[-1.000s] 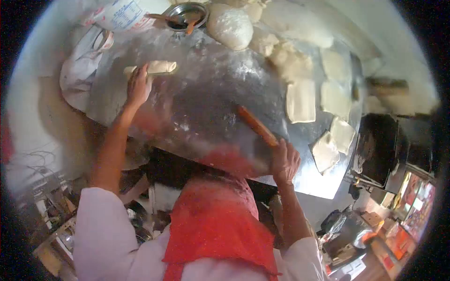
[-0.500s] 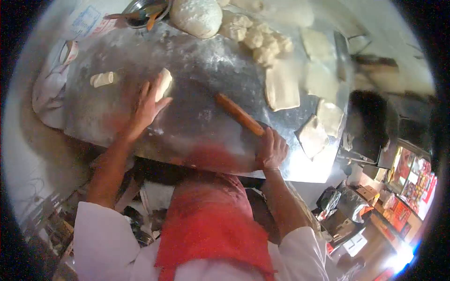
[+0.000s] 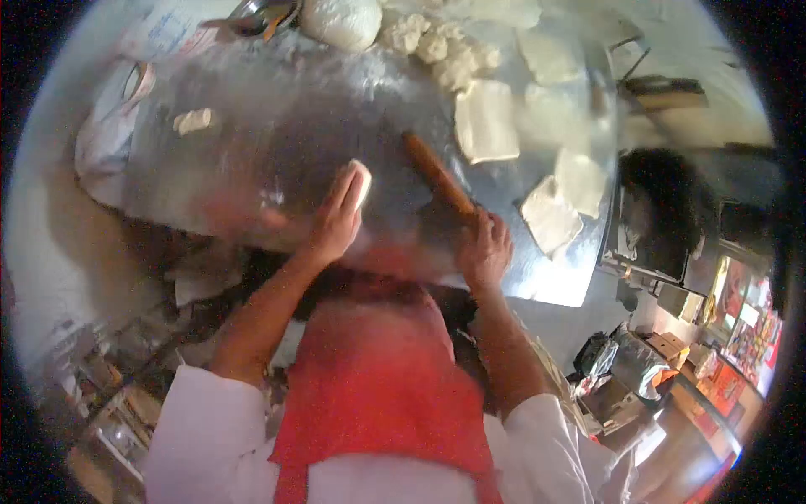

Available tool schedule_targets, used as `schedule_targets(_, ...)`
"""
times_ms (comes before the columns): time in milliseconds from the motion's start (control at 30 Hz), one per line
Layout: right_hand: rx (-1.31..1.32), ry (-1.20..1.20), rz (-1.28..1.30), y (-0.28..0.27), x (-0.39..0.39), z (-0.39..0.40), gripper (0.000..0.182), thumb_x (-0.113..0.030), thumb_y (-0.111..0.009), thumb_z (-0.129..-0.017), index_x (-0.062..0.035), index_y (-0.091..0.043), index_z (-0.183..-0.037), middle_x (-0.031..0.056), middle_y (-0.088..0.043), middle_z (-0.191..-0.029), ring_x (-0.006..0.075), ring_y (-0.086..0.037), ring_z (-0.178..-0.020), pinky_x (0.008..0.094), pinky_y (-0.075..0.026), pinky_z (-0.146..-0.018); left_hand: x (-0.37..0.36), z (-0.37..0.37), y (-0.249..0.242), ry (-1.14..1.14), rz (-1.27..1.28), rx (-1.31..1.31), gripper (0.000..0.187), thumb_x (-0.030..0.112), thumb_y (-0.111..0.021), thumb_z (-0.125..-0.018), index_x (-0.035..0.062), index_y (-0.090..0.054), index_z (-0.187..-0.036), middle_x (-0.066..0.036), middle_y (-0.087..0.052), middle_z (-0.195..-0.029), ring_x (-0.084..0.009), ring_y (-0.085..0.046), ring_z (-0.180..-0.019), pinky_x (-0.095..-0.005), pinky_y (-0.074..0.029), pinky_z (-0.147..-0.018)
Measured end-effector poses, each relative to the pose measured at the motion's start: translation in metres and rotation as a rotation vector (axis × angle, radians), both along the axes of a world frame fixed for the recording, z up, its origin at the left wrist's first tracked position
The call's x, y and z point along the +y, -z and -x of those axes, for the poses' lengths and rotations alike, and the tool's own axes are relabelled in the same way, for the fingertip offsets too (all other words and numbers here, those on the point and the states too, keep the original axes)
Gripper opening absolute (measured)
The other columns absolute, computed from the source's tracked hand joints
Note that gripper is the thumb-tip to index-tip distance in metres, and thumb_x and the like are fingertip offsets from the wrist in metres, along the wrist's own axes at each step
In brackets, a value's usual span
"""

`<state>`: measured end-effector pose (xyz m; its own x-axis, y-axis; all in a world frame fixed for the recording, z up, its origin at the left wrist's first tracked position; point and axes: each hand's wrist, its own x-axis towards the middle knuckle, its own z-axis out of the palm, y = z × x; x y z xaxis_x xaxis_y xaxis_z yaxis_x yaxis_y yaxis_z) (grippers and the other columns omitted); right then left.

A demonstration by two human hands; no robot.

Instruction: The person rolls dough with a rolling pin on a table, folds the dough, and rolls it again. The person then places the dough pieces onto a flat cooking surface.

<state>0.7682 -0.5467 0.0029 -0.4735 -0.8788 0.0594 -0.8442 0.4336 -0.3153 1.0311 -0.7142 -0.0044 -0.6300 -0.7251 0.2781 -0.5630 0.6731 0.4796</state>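
In the head view, the left hand is lying with its fingers together over a small dough piece, pressing it against the floured metal table near the table's front edge; the dough's pale end is showing just past the fingertips. The right hand is curling shut around the near end of a wooden rolling pin, which is slanting away from the front edge toward the table's middle, just beside the dough piece and apart from it.

Another small dough bit is sitting well apart toward the table's left edge. Flat folded dough squares are spreading along the right side (several of them, pale and dusted), and a heap of torn lumps is lying at the far edge next to a big round dough ball. A metal bowl is peeking in at the far left corner. A red apron is filling the lower middle of the view.
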Motion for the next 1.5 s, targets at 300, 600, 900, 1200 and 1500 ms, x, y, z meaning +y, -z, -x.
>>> schedule_targets(300,0.011,0.053,-0.064,-0.008,0.01,0.001,0.047,-0.031,-0.071,-0.088,-0.0186,-0.062,-0.132,0.0083,-0.061,-0.132,0.0337,-0.058,-0.119,0.052,-0.045,-0.097,-0.051,0.032,0.012,-0.063,-0.033,-0.27,0.063,0.036,-0.061,-0.1,0.0046,-0.042,-0.151,-0.021,-0.038,-0.159,-0.0347,-0.033,-0.15,-0.0568,-0.024,-0.121)
schedule_targets(600,0.04,-0.39,0.021,-0.061,-0.065,-0.049,0.053,-0.027,-0.068,-0.087,-0.0178,-0.06,-0.138,0.0096,-0.055,-0.144,0.0319,-0.056,-0.123,0.0487,-0.045,-0.097,-0.106,-0.007,-0.015,-0.2,-0.558,0.354,0.068,0.042,-0.051,-0.106,0.0113,-0.028,-0.161,-0.023,-0.043,-0.156,-0.0394,-0.033,-0.149,-0.0477,-0.028,-0.122)
schedule_targets(900,0.106,-0.449,0.002,-0.003,-0.162,-0.03,0.078,-0.069,-0.049,-0.094,-0.0105,-0.052,-0.146,0.0134,-0.054,-0.146,0.0358,-0.047,-0.138,0.0539,-0.042,-0.107,-0.145,-0.002,0.013,-0.06,-0.001,-0.371,0.07,0.048,-0.053,-0.102,0.0193,-0.03,-0.161,-0.012,-0.042,-0.161,-0.0371,-0.032,-0.151,-0.0578,-0.017,-0.123)
schedule_targets(1200,-0.072,-0.631,0.012,-0.022,-0.166,-0.026,0.041,-0.023,-0.075,-0.084,-0.0094,-0.062,-0.12,0.0096,-0.062,-0.12,0.034,-0.061,-0.113,0.0483,-0.053,-0.09,-0.161,0.004,-0.01,-0.055,-0.16,-0.17,0.071,0.044,-0.058,-0.101,0.0128,-0.033,-0.159,-0.015,-0.039,-0.162,-0.0384,-0.034,-0.15,-0.0581,-0.025,-0.12)
schedule_targets(1500,0.102,-0.551,-0.037,-0.022,-0.036,-0.11,0.051,-0.024,-0.067,-0.086,-0.0138,-0.059,-0.136,0.0098,-0.059,-0.135,0.0288,-0.058,-0.119,0.0469,-0.048,-0.093,-0.002,-0.073,-0.025,-0.065,-0.119,-0.364,0.086,0.048,-0.071,-0.089,0.0166,-0.034,-0.16,-0.012,-0.032,-0.165,-0.0358,-0.025,-0.154,-0.0663,-0.017,-0.119)
